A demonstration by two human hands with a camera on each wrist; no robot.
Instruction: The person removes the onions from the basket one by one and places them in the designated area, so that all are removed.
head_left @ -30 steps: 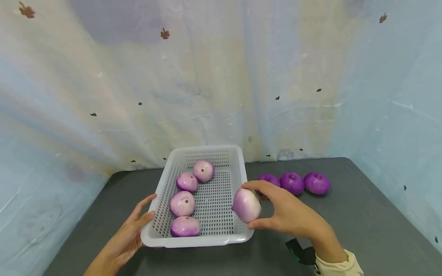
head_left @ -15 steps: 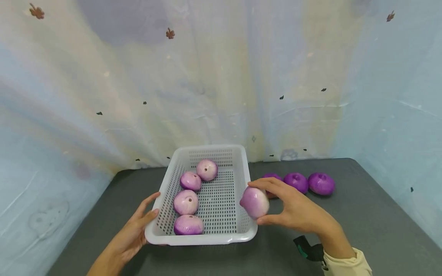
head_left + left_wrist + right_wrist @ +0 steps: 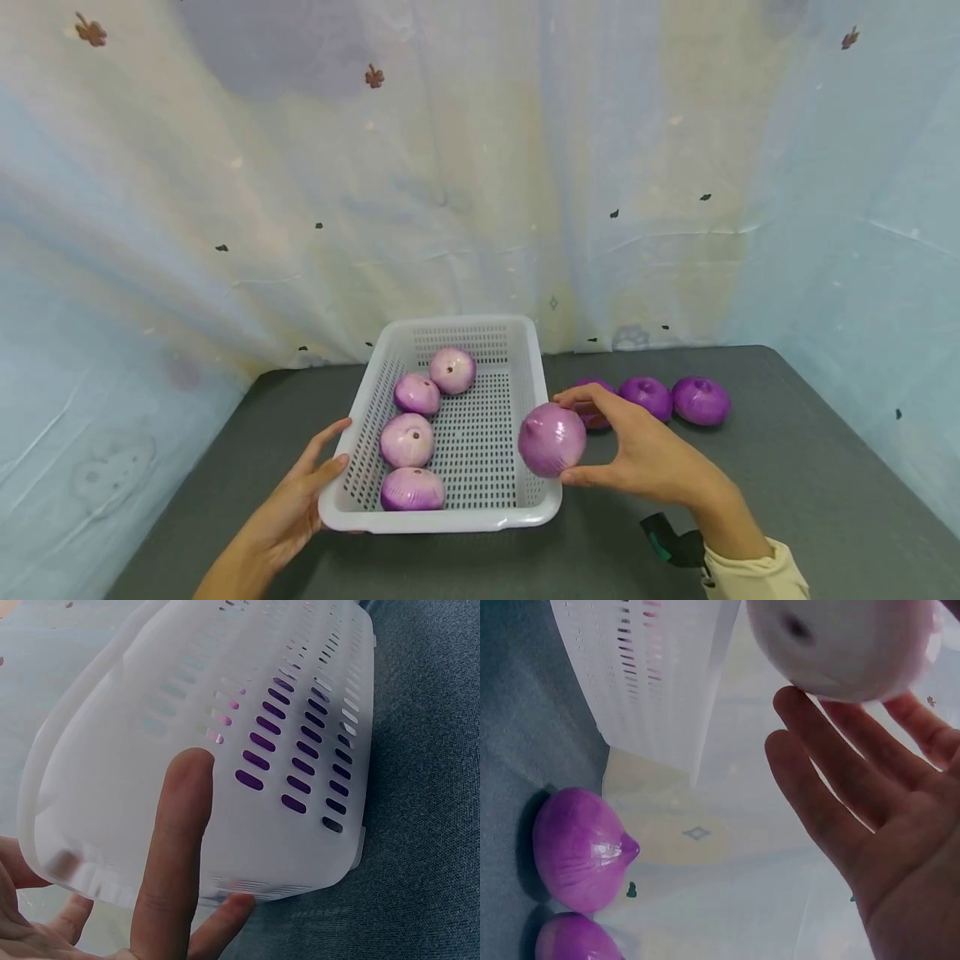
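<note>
My right hand [image 3: 641,450] holds a purple onion [image 3: 552,440] between thumb and fingers, over the right rim of a white plastic basket [image 3: 480,522]. The onion's pointed tip faces the head camera; its pale, dark-spotted end shows in the right wrist view. At the basket's near left corner, my left hand [image 3: 288,500] grips the side, thumb at the rim. In the left wrist view, one finger [image 3: 176,825] lies straight along the outer wall. Several paler onions [image 3: 407,441] line the left half of the basket, some with a dark-spotted end turned up.
Deeper purple onions [image 3: 701,401] sit in a row on the dark grey table [image 3: 795,492], right of the basket, one partly hidden behind my right hand. A pale patterned curtain [image 3: 480,167] hangs behind the table and along both sides.
The onion in my right hand has turned, its pale side giving way to the purple pointed end. The head view has shifted slightly, and the left hand keeps its place on the basket.
</note>
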